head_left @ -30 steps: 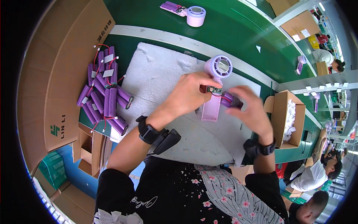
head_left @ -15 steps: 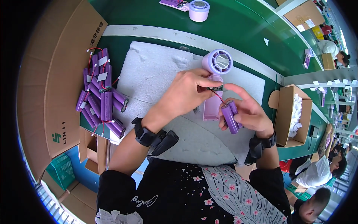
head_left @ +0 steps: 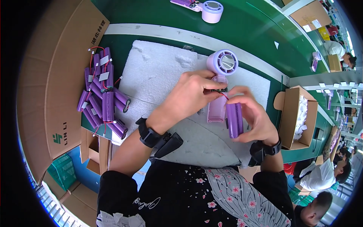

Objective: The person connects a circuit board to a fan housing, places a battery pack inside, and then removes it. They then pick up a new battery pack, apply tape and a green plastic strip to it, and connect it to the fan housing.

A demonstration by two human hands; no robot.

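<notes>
A lilac handheld fan (head_left: 221,75) lies on a white foam sheet (head_left: 159,75), round head away from me, its handle open. My left hand (head_left: 189,96) pinches the small connector and red wire at the top of the handle. My right hand (head_left: 251,117) holds a purple cylindrical battery pack (head_left: 234,119) upright beside the handle, its red wire running to the fan. Both wrists wear black bands.
A pile of several purple battery packs with red wires (head_left: 102,96) lies at the left beside a large cardboard flap (head_left: 56,75). An open carton with white padding (head_left: 298,117) stands at the right. Another lilac fan (head_left: 211,10) lies on the green table far ahead. Other people sit at the right.
My right hand has turned the battery pack upright and brought it closer beside the fan's handle. My left hand stays at the connector on the handle.
</notes>
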